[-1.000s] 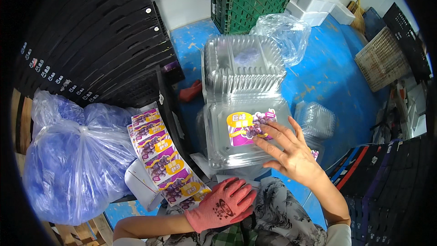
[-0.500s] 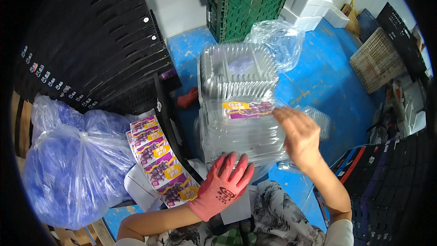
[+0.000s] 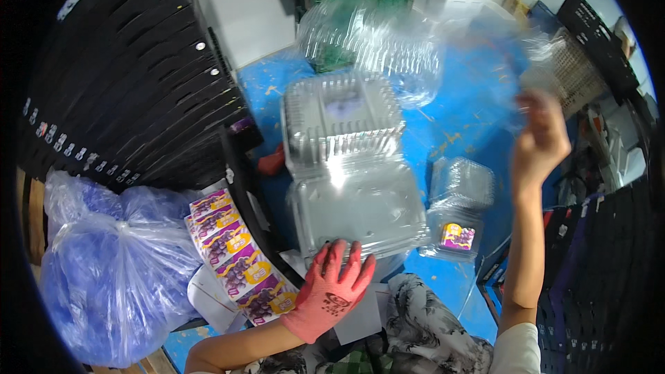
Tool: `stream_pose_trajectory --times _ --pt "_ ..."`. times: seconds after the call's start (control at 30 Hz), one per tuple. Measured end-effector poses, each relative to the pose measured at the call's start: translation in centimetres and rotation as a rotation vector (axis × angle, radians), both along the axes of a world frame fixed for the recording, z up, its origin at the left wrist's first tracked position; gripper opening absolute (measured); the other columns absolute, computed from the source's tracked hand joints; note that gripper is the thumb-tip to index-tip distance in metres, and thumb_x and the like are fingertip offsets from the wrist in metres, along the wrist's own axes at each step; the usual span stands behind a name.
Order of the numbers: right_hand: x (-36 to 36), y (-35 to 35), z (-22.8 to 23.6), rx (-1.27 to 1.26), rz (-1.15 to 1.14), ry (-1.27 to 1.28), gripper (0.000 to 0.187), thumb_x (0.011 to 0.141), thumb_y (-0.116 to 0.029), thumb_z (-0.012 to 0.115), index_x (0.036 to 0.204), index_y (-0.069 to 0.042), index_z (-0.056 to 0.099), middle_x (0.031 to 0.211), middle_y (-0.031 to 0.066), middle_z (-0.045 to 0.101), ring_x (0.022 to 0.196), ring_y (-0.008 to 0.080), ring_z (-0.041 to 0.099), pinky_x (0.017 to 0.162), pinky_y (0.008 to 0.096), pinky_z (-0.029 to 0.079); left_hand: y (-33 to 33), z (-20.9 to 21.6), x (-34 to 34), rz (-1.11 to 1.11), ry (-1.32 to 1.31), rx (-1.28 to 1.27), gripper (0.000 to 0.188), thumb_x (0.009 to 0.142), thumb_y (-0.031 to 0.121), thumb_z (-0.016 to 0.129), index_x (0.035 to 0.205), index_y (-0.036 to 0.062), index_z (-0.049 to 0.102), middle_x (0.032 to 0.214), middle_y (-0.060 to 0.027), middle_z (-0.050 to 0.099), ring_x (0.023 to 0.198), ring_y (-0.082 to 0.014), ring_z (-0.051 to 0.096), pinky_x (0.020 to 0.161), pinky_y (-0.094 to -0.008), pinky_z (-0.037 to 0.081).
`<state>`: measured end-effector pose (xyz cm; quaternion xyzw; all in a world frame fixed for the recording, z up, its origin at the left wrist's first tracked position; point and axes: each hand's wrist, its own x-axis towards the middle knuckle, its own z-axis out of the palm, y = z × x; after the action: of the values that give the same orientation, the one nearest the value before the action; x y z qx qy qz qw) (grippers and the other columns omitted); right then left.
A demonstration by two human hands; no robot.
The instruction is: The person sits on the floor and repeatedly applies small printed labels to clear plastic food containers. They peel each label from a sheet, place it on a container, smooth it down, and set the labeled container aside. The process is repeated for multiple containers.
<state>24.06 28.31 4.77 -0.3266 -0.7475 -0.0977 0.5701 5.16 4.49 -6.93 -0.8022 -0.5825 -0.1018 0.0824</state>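
Blue floor beneath clamshell stack

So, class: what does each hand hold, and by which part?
Left hand rests flat on the clamshell stack's near edge, gripping nothing. Right hand: cannot be told; blurred.

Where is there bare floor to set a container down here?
Bare blue floor lies right of the open clamshell stack, above the small labelled stack. It is crowded left: label sheets, blue bag, black crates.
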Motion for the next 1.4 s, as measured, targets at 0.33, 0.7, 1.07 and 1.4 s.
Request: stream_pose_trajectory --times 0.33,0.7,1.07,1.4 --pt "20.6 -3.2 -16.1 -0.372 -0.370 -0.486 0.027 0.069 0.009 0.048 0.086 -0.004 0.062 0.087 0.0107 0.060 0.090 0.0298 0.055 0.083 0.0392 0.042 -2.8 1.2 -5.0 0.169 -0.558 0.089 0.048 0.072 0.013 0.064 0.117 0.0018 0.051 0.122 -0.0169 0.047 0.114 -0.0357 0.043 0.097 -0.0460 0.034" --pt "30.4 -7.6 -32.1 -1.019 -0.464 -1.050 0.109 0.050 0.007 0.074 0.142 -0.026 0.024 0.137 0.0203 0.036 0.126 0.0357 0.036 0.100 0.0532 0.028 -14.2 -3.4 -13.6 1.155 -0.639 -0.047 0.049 0.088 0.023 0.058 0.128 0.0006 0.042 0.116 -0.0184 0.053 0.106 -0.0312 0.052 0.091 -0.0377 0.040" --pt "6.9 -9.3 -15.7 -0.828 -0.021 -0.137 0.007 0.083 0.001 0.057 0.090 0.001 0.056 0.075 0.0139 0.060 0.061 0.0173 0.059 0.057 0.0274 0.047 -11.8 -4.3 -11.7 1.152 -1.032 -0.048 0.073 0.070 0.010 0.075 0.130 0.0012 0.035 0.092 -0.0107 0.064 0.077 -0.0184 0.062 0.067 -0.0285 0.048" --pt "-6.8 -15.3 -7.9 -0.429 0.973 -0.597 0.026 0.068 0.001 0.062 0.094 0.000 0.059 0.079 0.0081 0.061 0.058 0.0198 0.060 0.048 0.0316 0.050 -13.8 -3.7 -12.8 1.277 -1.221 0.089 0.033 0.077 -0.003 0.065 0.107 0.0043 0.053 0.070 0.0000 0.060 0.062 -0.0069 0.052 0.056 -0.0246 0.042"
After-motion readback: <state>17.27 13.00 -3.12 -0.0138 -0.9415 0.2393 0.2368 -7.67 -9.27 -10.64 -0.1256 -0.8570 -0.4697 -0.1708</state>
